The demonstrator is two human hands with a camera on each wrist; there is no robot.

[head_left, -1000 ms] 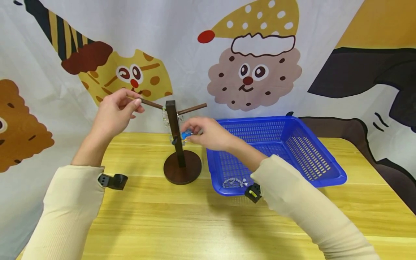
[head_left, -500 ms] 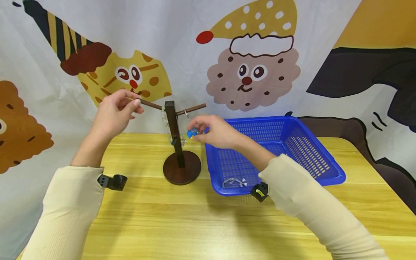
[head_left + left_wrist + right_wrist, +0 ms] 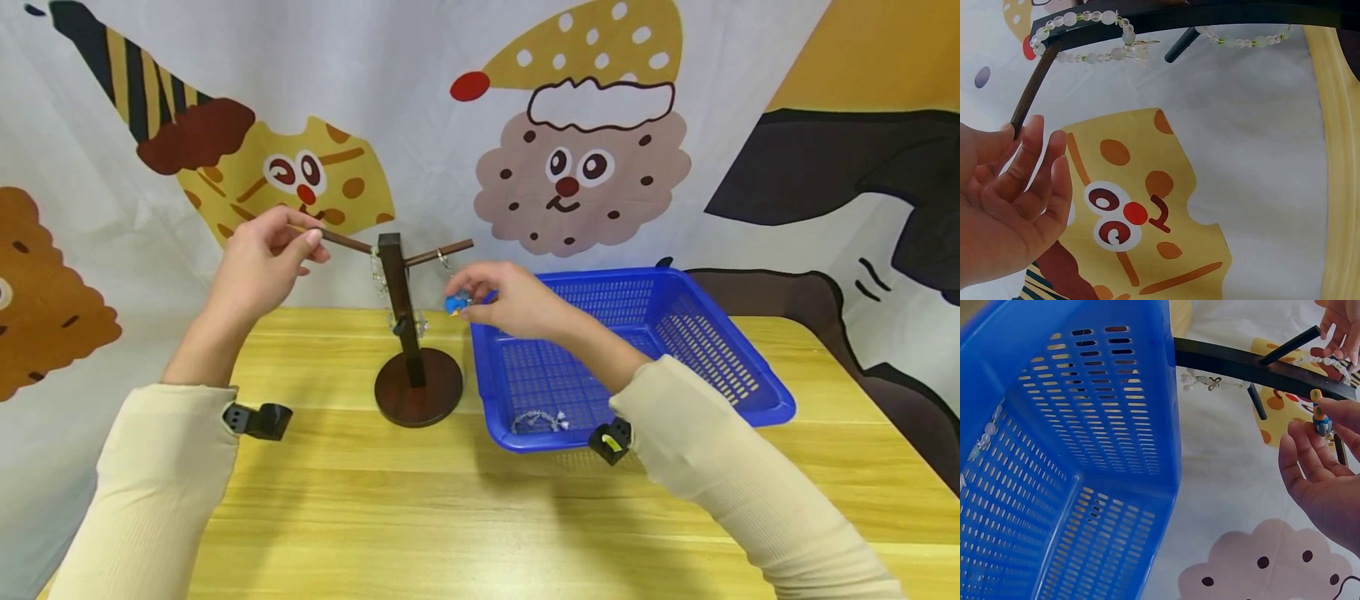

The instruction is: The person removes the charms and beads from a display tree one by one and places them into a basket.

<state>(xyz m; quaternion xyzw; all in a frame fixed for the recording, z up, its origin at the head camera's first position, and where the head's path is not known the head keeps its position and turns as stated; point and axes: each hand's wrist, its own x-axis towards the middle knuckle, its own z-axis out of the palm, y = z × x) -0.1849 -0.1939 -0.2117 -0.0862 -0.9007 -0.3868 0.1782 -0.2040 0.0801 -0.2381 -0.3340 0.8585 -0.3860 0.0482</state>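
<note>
My left hand (image 3: 266, 258) pinches the tip of the upper left peg on a dark wooden stand (image 3: 400, 292). In the head view, a silver ring hangs around the upper right peg (image 3: 456, 247), apart from the post. Below it, my right hand (image 3: 517, 300) pinches the keychain's small blue figure (image 3: 456, 304), which has orange-yellow parts. Part of that figure is hidden by the fingers. A pale beaded bracelet (image 3: 1069, 19) loops around the left peg close to the post. More clear beads (image 3: 422, 323) hang lower on the stand.
A blue perforated basket (image 3: 525, 446) stands right of the stand, below my right forearm. One beaded bracelet (image 3: 538, 421) lies in its front left corner. Behind the wooden table (image 3: 337, 500) hangs a white cloth (image 3: 420, 100) printed with cartoon food.
My right hand has drawn the blue figure to the right, away from the post. The ring has slid outward along the right peg. My left hand stays on its peg.
</note>
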